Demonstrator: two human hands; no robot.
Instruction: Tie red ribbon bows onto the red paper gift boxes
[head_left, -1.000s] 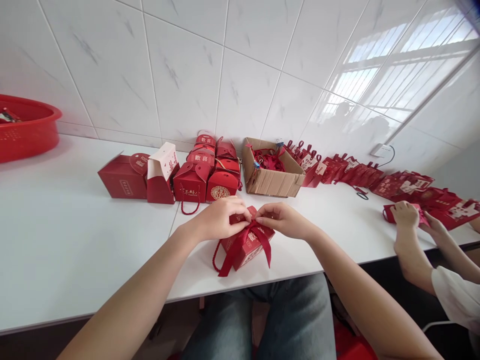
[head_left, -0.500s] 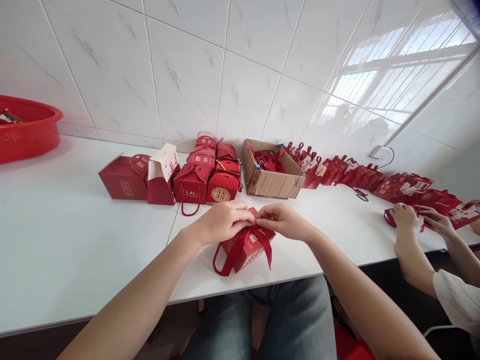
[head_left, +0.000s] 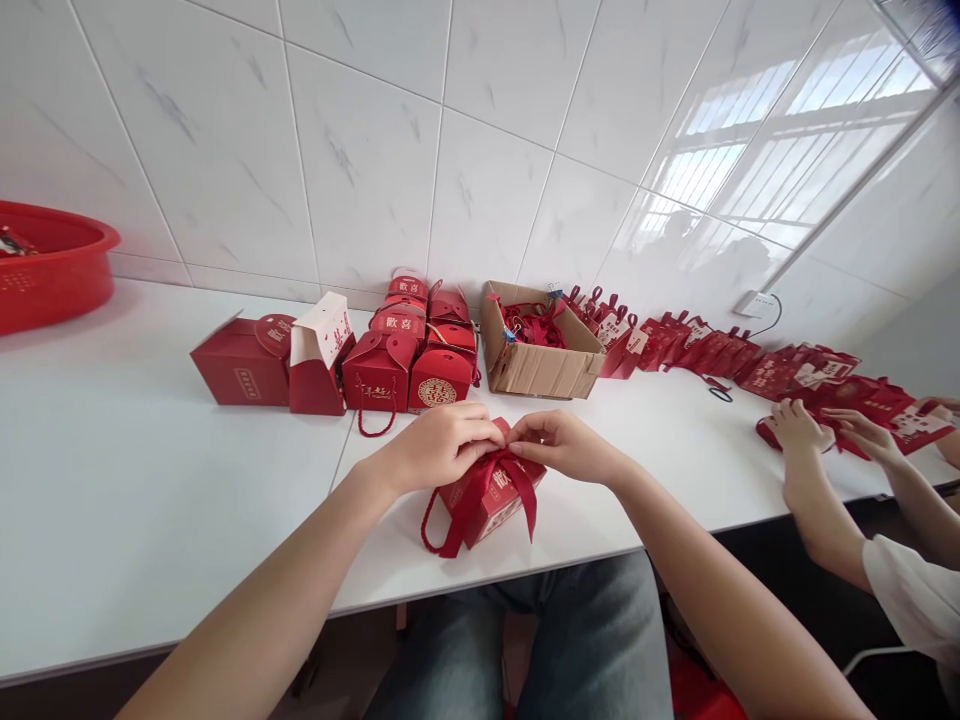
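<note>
A small red gift box [head_left: 484,505] with a cord handle sits near the front edge of the white table [head_left: 150,480]. A red ribbon [head_left: 501,478] lies over its top, and two tails hang down its front. My left hand [head_left: 439,445] and my right hand [head_left: 561,441] meet above the box, fingers pinched on the ribbon at the knot. Both hands rest on the box top and hide the knot itself.
Finished red boxes [head_left: 390,350] stand in a cluster behind, next to a cardboard box [head_left: 536,345] holding red ribbons. Flat red box blanks [head_left: 750,355] line the wall to the right. Another person's hands [head_left: 829,435] handle one at the right. A red basin [head_left: 49,260] sits far left.
My hands have stayed pinched on the ribbon above the box with only small finger movement. The other person's hands at the right have shifted on their red piece.
</note>
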